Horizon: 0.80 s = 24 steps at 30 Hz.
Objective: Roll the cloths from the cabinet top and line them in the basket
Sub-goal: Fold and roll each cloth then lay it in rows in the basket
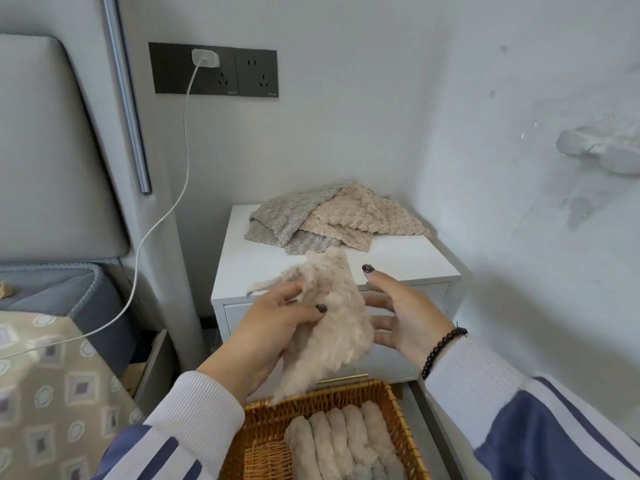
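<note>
We note white cabinet (346,261) holding pile of cloths (332,218) at its back | wicker basket (394,407) below, five rolls (343,441) lined inside | left hand (273,327) pinches beige cloth (332,327) above basket | right hand (405,313) spread wide, fingers behind cloth.

No text, brand, number or sign can be read here. The dark wall socket panel (213,69) carries a small pale mark at the lower right corner of each of its two plates, but both marks are too small and blurred to make out. The white charger (205,58) plugged into it shows no legible print, and the patterned bedcover (52,382) bears only shapes, no letters.
</note>
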### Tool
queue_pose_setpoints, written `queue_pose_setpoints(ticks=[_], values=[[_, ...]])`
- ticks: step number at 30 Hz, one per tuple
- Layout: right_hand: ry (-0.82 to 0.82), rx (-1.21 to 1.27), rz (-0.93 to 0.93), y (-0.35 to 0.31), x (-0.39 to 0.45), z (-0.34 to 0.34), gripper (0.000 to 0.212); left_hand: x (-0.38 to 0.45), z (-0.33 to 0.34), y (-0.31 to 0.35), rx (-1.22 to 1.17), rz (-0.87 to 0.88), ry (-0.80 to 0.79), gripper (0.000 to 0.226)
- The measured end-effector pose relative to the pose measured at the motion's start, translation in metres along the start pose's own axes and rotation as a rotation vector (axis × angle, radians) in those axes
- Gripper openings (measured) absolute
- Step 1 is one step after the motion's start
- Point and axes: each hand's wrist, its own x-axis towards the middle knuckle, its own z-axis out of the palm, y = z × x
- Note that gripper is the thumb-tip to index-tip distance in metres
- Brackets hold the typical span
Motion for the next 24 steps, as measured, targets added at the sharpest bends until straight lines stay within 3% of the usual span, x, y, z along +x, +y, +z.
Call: queue_pose_setpoints(ticks=[4, 7, 13, 17, 21, 22, 24], values=[[-0.129, -0.036, 0.090, 0.017, 0.012, -0.002, 0.033, -0.005, 0.008, -0.010, 0.248, -0.084, -0.166, 0.023], [-0.079, -0.108, 0.044, 0.028, 0.018, 0.004, 0.026, -0.006, 0.011, -0.013, 0.342, -0.088, -0.186, 0.020], [0.054, -0.266, -0.132, 0.035, 0.021, 0.006, 0.021, -0.005, 0.011, -0.019, 0.220, -0.061, 0.012, 0.022], [0.069, -0.140, -0.181, 0.029, 0.017, 0.001, 0.011, 0.000, 0.011, -0.021, 0.174, 0.018, 0.133, 0.015], [0.136, 0.013, -0.188, 0.013, 0.013, -0.012, 0.014, -0.001, 0.009, -0.007, -0.085, 0.085, 0.185, 0.017], [0.141, -0.054, -0.209, 0.010, 0.012, -0.017, 0.014, -0.002, 0.008, -0.003, -0.123, 0.095, 0.196, 0.017], [0.096, -0.481, -0.275, 0.007, 0.009, -0.026, 0.017, -0.005, 0.004, 0.004, -0.165, 0.110, 0.196, 0.016]])
